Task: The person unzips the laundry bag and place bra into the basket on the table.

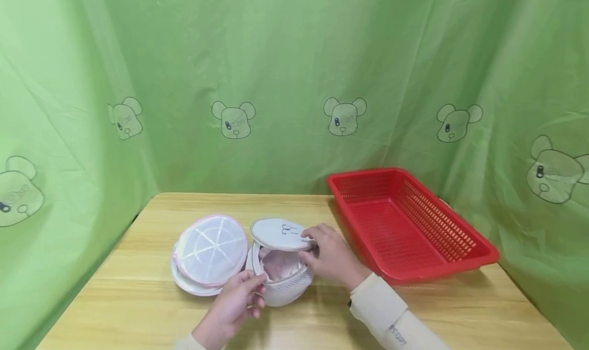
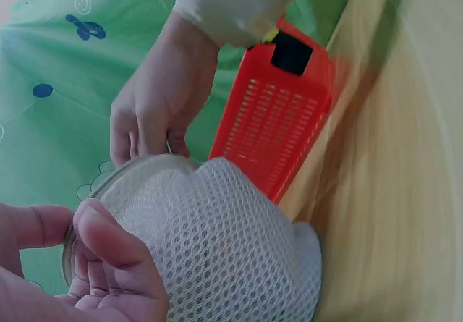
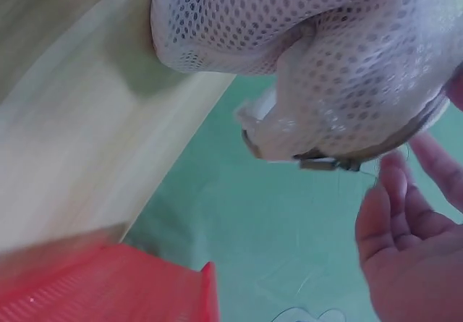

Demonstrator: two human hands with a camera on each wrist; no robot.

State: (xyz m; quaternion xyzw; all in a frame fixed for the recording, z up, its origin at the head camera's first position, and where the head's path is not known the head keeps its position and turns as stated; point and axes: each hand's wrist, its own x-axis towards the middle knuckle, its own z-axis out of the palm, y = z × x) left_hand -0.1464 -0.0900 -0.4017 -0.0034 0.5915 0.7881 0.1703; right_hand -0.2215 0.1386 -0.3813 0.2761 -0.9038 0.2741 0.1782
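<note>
A white mesh laundry bag [image 1: 289, 292] stands on the table, its round lid [image 1: 273, 233] raised and pale pink fabric [image 1: 278, 264] visible inside. My left hand [image 1: 235, 301] pinches the bag's near left rim between thumb and forefinger. At the right, my right hand [image 1: 335, 255] grips the lid's edge, fingers on top and thumb below. The mesh wall [image 2: 224, 242] fills much of the left wrist view. A zipper pull [image 3: 329, 164] hangs at the rim in the right wrist view, close to the right fingertips.
Left of the bag lies a flat round mesh piece with pink trim [image 1: 212, 251], on top of another white round piece [image 1: 198, 287]. A red plastic basket [image 1: 368, 248] stands to the right on the wooden table [image 1: 138, 309]. Green curtains [image 1: 285, 59] surround the table's back and sides.
</note>
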